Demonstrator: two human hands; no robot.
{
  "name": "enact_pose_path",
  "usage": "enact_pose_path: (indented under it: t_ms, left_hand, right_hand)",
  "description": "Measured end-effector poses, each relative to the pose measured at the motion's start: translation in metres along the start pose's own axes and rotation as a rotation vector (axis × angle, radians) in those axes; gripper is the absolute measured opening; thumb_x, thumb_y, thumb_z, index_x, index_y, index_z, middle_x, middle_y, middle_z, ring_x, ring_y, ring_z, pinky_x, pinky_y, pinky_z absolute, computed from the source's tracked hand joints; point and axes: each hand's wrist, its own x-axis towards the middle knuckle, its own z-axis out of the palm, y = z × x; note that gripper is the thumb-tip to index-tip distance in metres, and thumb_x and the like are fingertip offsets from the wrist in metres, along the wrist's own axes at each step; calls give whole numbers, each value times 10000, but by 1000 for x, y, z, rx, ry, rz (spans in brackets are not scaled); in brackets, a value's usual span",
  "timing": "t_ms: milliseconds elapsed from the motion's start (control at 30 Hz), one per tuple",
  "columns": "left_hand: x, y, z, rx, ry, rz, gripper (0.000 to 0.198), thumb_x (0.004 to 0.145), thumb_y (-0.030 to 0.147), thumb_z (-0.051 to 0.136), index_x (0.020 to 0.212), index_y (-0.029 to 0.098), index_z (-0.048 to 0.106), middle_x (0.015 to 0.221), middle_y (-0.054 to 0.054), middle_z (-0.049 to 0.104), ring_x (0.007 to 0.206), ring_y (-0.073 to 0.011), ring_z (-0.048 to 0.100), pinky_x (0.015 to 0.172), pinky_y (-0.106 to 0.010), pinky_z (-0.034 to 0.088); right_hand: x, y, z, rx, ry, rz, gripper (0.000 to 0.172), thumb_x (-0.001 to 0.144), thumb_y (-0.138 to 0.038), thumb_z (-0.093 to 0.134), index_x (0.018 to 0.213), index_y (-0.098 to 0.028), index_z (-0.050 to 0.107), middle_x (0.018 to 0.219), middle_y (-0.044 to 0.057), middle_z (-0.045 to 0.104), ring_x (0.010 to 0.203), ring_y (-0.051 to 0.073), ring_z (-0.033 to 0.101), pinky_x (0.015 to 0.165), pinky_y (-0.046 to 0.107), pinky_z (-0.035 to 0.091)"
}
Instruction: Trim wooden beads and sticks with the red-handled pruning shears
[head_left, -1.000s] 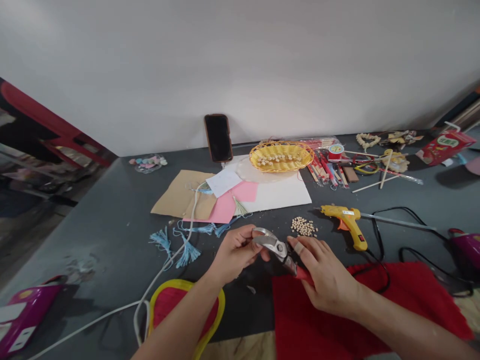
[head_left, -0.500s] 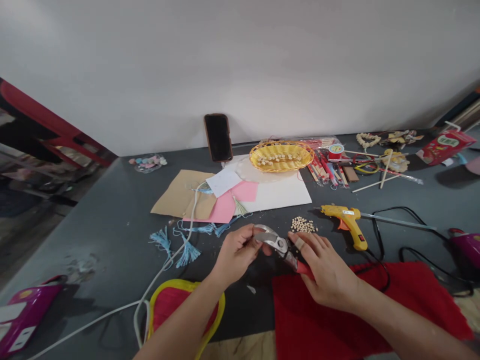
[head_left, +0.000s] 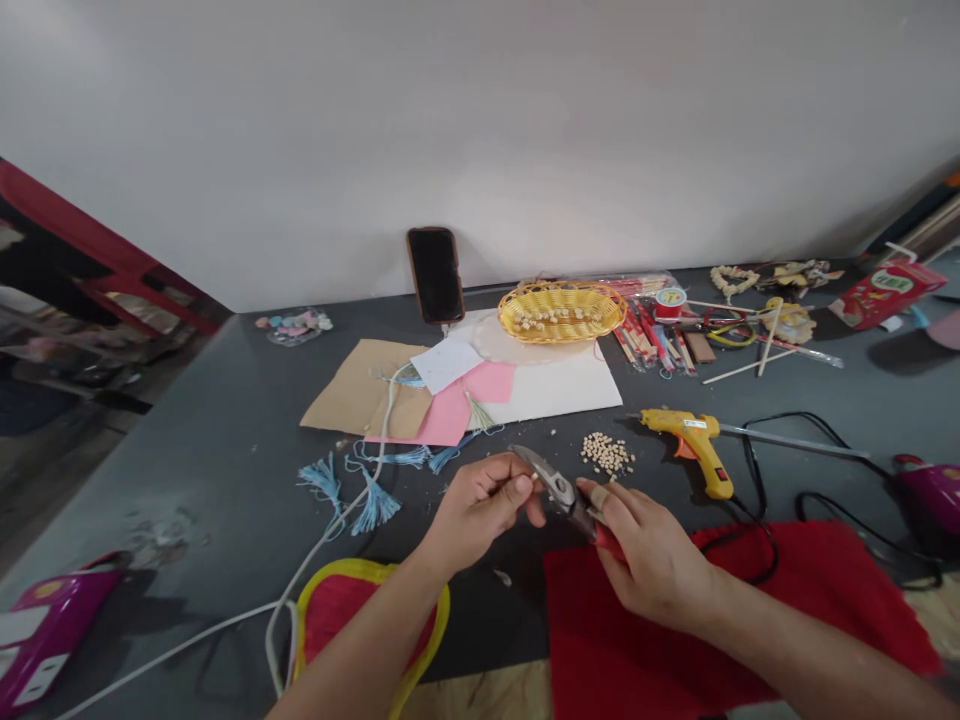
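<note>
My right hand (head_left: 649, 545) is wrapped round the red handles of pruning shears (head_left: 559, 487), whose metal jaws point up and to the left and look closed. Just left of the blades, my left hand (head_left: 487, 505) pinches a small pale piece (head_left: 534, 478) between thumb and finger; its exact kind is too small to make out. Beyond the right hand lies a pile of small beige pieces (head_left: 607, 455). More such pieces rest in a yellow woven basket (head_left: 562, 320) at the back.
A yellow glue gun (head_left: 697, 445) with a black cord lies to the right. Red cloth (head_left: 720, 640) spreads under my right forearm. Blue tassels (head_left: 375, 505), coloured paper (head_left: 450, 410) and a white cable (head_left: 330, 530) are at left. A phone (head_left: 436, 275) leans on the wall.
The shears' jaws have gone from spread to closed. A pale piece now shows at my left fingertips, and loose bits have appeared on the table near the beige pile.
</note>
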Motion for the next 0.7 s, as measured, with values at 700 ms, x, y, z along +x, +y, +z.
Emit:
enact_pose_path:
  t_ms: [700]
  left_hand:
    - [13, -10, -7, 97, 49, -44, 321, 818, 457, 634, 850, 138, 615, 662, -35, 692, 418, -48, 410, 427, -193, 315]
  right_hand:
    - [12, 17, -3, 289, 276, 150, 139, 826, -128, 525, 935, -212, 507, 1009, 93, 585, 960, 237, 571, 852, 391, 500]
